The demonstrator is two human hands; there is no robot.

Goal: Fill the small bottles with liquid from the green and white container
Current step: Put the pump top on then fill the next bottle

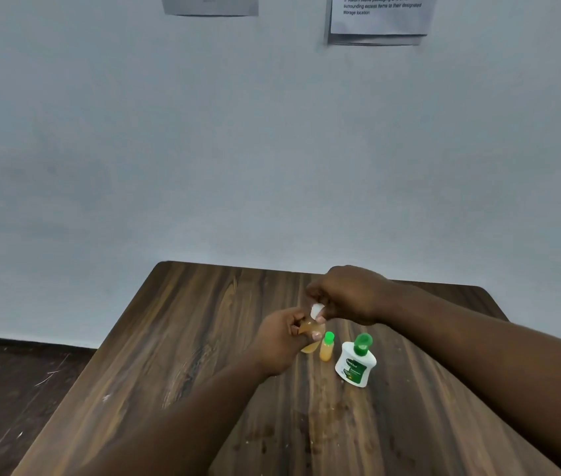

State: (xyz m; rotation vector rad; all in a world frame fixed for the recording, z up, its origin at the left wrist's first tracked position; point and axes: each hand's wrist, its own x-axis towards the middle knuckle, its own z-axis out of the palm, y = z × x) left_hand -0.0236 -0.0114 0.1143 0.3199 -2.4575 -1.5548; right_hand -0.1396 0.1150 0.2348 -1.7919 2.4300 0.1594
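Hands at a small bottle over the table.
Left hand grips the small bottle; right hand pinches its white cap. Green and white container stands nearby, beside another small bottle.

The small amber-filled clear bottle is partly covered by the left hand; its white cap is half hidden under the right hand.

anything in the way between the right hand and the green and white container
Nothing visible stands between the right hand and the green and white container. The green-capped bottle stands just beside it, and the hand pinches a white cap.
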